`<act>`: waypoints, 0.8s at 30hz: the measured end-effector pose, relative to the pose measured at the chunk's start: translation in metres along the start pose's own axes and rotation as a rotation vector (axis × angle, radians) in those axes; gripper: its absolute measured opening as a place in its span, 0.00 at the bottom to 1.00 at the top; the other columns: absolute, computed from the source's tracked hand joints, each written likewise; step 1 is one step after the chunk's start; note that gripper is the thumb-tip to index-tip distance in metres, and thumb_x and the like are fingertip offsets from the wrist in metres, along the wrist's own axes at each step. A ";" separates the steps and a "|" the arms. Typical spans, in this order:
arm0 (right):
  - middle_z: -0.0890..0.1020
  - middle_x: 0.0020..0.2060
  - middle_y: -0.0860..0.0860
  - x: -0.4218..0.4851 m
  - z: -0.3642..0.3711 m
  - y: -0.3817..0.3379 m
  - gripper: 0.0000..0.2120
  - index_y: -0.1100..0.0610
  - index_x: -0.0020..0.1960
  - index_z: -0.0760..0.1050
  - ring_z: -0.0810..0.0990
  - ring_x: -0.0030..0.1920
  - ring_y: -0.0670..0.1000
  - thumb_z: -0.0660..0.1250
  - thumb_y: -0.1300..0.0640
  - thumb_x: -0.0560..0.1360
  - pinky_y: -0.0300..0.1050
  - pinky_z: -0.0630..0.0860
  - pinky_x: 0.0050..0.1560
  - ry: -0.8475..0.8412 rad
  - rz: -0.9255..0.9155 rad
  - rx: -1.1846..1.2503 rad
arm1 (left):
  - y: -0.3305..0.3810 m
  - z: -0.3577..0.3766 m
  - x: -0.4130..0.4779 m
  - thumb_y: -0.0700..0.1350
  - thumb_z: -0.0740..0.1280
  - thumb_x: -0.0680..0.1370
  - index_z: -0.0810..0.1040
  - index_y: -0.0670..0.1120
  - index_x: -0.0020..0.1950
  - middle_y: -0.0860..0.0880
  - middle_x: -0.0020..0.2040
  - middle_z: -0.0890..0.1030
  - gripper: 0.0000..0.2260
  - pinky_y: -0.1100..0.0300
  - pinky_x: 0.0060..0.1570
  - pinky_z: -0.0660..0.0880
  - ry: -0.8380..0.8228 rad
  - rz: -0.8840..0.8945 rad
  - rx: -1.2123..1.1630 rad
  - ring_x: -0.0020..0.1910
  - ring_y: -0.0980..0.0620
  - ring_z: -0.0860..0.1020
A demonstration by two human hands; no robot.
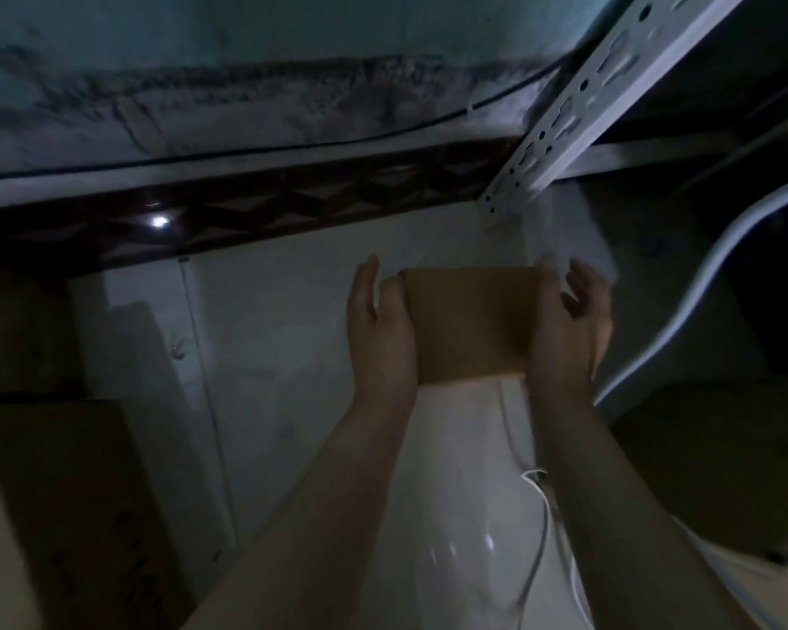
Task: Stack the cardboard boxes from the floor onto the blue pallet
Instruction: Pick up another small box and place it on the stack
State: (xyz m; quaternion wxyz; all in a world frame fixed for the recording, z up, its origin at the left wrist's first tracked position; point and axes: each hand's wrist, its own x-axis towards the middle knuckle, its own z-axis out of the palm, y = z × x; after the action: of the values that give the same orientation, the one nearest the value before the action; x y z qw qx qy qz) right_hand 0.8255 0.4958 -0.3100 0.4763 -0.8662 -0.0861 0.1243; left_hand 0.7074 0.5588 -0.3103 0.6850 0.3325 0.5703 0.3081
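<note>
A small brown cardboard box (472, 322) hangs above the white tiled floor (292, 320), held between both palms. My left hand (381, 331) presses flat against its left side, fingers pointing away from me. On the box's right side my right hand (574, 325) curls its fingers over the far edge. A larger cardboard box (64, 507) with dark print lies in shadow at the lower left. No blue pallet shows in this view.
A white slotted metal shelf post (578, 97) slants down at the upper right. A stained wall with a dark patterned skirting tile (255, 211) runs across the back. White cables (544, 529) trail on the floor. Dark shapes (719, 466) sit at right under the shelf.
</note>
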 end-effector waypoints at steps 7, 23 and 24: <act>0.75 0.69 0.48 -0.011 0.003 -0.014 0.28 0.40 0.74 0.64 0.76 0.59 0.46 0.65 0.37 0.77 0.40 0.70 0.51 -0.060 0.116 0.027 | -0.006 0.001 -0.004 0.50 0.57 0.81 0.64 0.53 0.77 0.54 0.74 0.70 0.23 0.53 0.73 0.65 -0.022 -0.013 0.048 0.71 0.55 0.69; 0.79 0.63 0.44 -0.203 -0.033 -0.198 0.29 0.51 0.74 0.70 0.77 0.57 0.34 0.73 0.51 0.75 0.30 0.78 0.53 -0.613 0.020 0.252 | 0.210 -0.175 -0.147 0.43 0.61 0.82 0.72 0.51 0.71 0.51 0.65 0.77 0.18 0.58 0.59 0.75 0.348 0.117 0.114 0.59 0.55 0.77; 0.80 0.63 0.45 -0.215 -0.036 -0.211 0.28 0.51 0.73 0.70 0.79 0.58 0.38 0.73 0.52 0.75 0.34 0.79 0.55 -0.626 0.008 0.263 | 0.223 -0.187 -0.159 0.43 0.61 0.81 0.73 0.50 0.71 0.51 0.65 0.78 0.17 0.57 0.60 0.74 0.357 0.133 0.105 0.60 0.54 0.77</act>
State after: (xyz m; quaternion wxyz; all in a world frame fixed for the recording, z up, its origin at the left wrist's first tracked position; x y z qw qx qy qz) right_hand 0.6242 0.5217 -0.0845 0.5341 -0.7174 -0.2079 0.3960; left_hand 0.4880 0.5824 -0.0633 0.5329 0.3448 0.6747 0.3767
